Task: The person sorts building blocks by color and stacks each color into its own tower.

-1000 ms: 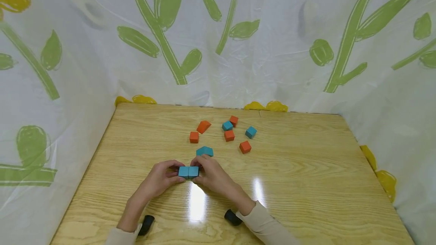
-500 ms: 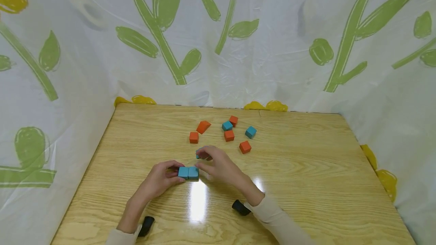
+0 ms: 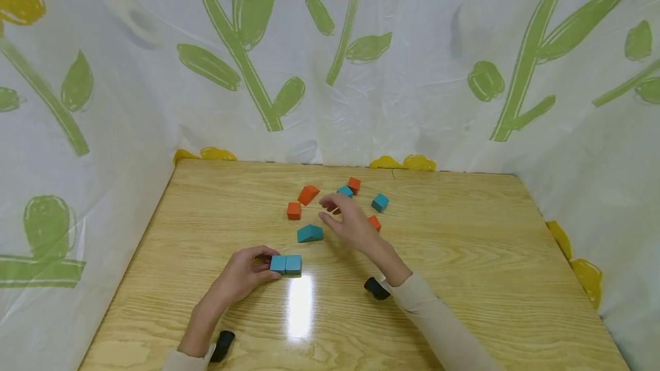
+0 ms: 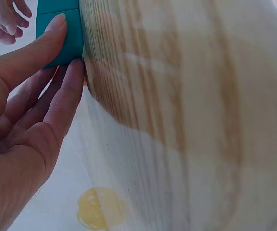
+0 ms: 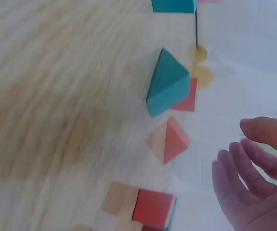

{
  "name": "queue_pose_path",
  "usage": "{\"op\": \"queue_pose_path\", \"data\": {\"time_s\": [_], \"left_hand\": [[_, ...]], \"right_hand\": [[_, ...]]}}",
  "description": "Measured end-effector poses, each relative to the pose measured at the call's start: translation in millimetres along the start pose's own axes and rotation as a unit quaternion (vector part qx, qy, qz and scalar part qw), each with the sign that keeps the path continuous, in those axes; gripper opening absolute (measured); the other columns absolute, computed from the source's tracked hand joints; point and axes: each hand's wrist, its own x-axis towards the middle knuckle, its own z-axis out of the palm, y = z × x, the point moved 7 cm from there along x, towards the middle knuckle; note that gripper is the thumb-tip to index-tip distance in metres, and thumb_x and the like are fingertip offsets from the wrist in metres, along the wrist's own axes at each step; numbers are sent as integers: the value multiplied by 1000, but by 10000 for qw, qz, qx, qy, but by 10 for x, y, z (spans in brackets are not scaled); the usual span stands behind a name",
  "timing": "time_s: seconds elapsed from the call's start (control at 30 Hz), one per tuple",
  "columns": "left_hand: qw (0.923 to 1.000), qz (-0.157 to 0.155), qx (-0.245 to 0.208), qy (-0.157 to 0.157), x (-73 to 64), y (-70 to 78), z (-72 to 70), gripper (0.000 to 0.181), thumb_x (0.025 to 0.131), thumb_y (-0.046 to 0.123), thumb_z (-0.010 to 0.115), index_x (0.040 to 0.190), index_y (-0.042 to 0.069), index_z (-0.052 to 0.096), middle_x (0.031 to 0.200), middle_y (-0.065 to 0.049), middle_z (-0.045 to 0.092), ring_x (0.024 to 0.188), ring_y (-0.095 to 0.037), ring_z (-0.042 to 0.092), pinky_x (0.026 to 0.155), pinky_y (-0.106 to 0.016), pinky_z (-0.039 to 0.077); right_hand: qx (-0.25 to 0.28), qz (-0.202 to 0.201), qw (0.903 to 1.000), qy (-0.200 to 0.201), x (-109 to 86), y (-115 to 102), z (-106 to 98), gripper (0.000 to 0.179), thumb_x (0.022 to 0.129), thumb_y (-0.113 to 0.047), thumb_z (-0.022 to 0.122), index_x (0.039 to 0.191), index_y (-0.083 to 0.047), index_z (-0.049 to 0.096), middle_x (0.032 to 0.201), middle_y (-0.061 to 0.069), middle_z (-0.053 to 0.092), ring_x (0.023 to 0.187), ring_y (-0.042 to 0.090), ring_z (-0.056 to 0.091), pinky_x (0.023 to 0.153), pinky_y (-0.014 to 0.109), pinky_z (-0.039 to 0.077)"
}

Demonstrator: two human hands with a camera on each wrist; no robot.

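My left hand [image 3: 241, 275] pinches the left one of two blue cubes [image 3: 278, 264] that sit side by side on the table. In the left wrist view its thumb lies on the blue face and a finger is at the lower edge. The right blue cube [image 3: 293, 264] adjoins it. My right hand [image 3: 354, 226] hovers with loosely bent fingers and nothing in them, right of a blue triangular block [image 3: 310, 234]. In the right wrist view the thumb and fingers [image 5: 223, 178] are spread apart. A red cube behind this hand is hidden in the head view.
Beyond the hands lie a red cube [image 3: 294, 211], a red triangular block [image 3: 308, 194], a blue cube [image 3: 344, 191] beside another red cube [image 3: 354, 185], and a blue cube [image 3: 380, 202]. One red cube [image 3: 374, 222] is partly covered. A flower-printed sheet [image 3: 412, 102] walls the wooden table [image 3: 464, 256].
My right hand has let go of the right blue cube and moved away and to the right, past the blue triangular block toward the loose cubes. The left hand has stayed in place.
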Motion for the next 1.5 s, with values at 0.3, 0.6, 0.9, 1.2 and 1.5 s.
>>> {"op": "queue_pose_path", "data": {"time_s": [0.3,0.6,0.9,1.2,1.5], "left_hand": [[9999,10,-98,-34,-16,-18,9,30,86,-5,79,114,-8,68,115,-21,67,107,-35,68,87,-29,60],[9996,-133,-227,-114,-33,-29,27,32,87,-3,79,116,-8,67,117,-22,67,110,-36,67,88,-30,59],[9993,-217,-265,-126,-20,-64,32,31,87,-4,78,116,-6,68,117,-19,66,112,-36,66,90,-29,59],[9994,-92,-306,-121,-32,-22,13,31,88,-3,78,117,-7,67,118,-21,66,111,-37,66,89,-30,59],[9996,-64,-258,-84,-23,-29,-4,30,88,-5,77,116,-7,67,117,-21,65,110,-37,66,88,-30,59]], "right_hand": [[-324,199,9985,383,105,203,-113,24,97,-3,71,119,5,65,116,24,68,103,35,64,87,46,58],[-914,41,9946,484,216,377,-163,24,96,0,70,119,8,65,116,23,66,109,39,61,92,48,55],[-1372,321,9895,315,272,518,-144,22,95,2,70,116,7,67,118,22,65,113,43,55,95,50,52],[-1832,884,9791,48,338,545,-112,21,95,2,69,116,5,71,122,22,68,113,42,54,94,50,50],[-2222,877,9711,14,407,516,-87,13,94,4,69,106,8,72,107,21,71,104,37,63,107,50,41]]}}
